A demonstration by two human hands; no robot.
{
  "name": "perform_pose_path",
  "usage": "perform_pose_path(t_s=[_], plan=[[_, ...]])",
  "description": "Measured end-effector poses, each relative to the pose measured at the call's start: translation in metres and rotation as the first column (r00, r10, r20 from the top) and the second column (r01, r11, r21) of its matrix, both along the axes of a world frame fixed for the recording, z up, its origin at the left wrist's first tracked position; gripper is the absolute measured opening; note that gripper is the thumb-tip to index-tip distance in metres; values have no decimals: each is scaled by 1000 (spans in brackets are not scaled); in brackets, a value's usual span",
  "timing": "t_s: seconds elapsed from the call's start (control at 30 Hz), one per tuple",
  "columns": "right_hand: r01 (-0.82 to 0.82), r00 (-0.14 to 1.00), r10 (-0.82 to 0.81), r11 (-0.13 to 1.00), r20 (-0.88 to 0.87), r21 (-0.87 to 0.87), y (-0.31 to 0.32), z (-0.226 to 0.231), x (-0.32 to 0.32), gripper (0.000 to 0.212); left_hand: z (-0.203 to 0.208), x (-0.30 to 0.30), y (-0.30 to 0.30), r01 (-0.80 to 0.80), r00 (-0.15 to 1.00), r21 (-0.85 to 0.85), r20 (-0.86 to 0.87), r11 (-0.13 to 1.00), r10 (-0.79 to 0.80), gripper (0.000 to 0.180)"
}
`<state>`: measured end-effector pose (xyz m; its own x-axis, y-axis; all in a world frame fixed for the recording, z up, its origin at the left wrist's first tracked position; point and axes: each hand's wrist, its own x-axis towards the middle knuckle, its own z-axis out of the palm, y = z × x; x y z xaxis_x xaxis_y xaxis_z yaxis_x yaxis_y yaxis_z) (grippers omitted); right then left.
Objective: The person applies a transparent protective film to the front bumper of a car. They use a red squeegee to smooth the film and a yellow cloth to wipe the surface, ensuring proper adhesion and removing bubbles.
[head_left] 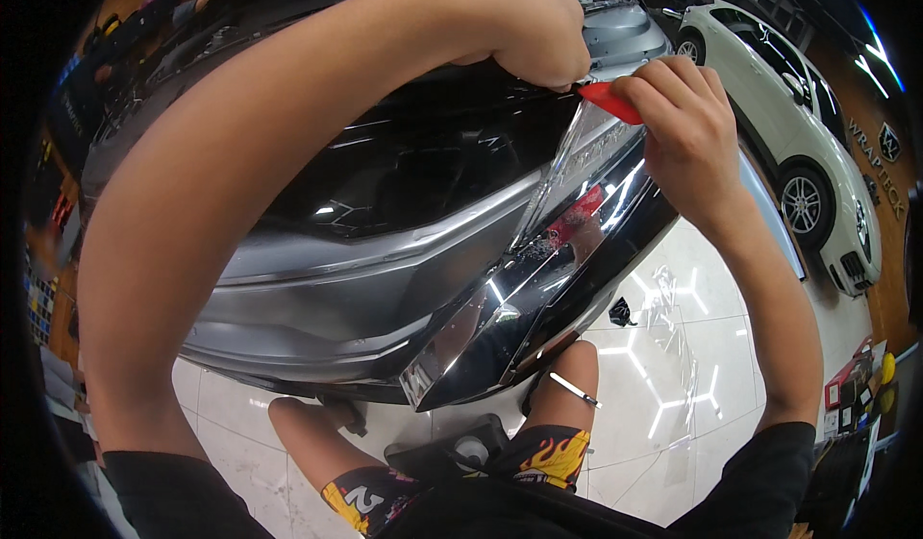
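I am at the corner of a car with a silver-grey bumper (336, 294) and a glossy dark headlight (481, 323). A clear film (556, 188) stretches in taut creases from the lamp area up to my left hand (548, 53), which is closed on its upper end. Its fingertips are mostly hidden behind the wrist. My right hand (685, 121) pinches a red squeegee (610, 102) between thumb and fingers. The tool's tip lies right beside my left fingers, at the film's top. A red reflection shows in the dark glossy panel below.
A white car (784, 125) stands at the far right. On the tiled floor (663, 395) lie a small black scrap (623, 312) and clear film strips. Boxes (856, 385) sit at the right edge. A thin white stick (575, 389) lies across my right thigh.
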<state>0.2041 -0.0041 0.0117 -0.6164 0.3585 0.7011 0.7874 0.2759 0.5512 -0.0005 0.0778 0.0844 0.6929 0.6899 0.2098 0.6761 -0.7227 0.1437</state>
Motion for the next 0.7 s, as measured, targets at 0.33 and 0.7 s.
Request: perform_pose_path(t_s=[0.33,0.7], plan=[[163,985,-165,986,54,39,-5,4,-1,33,1,11,3,-22,1000,38,3,999,22,30],[52,992,-51,999,-111,1,-7,-13,-23,31,4,9,6,43,995,69,-91,997,-37,27]])
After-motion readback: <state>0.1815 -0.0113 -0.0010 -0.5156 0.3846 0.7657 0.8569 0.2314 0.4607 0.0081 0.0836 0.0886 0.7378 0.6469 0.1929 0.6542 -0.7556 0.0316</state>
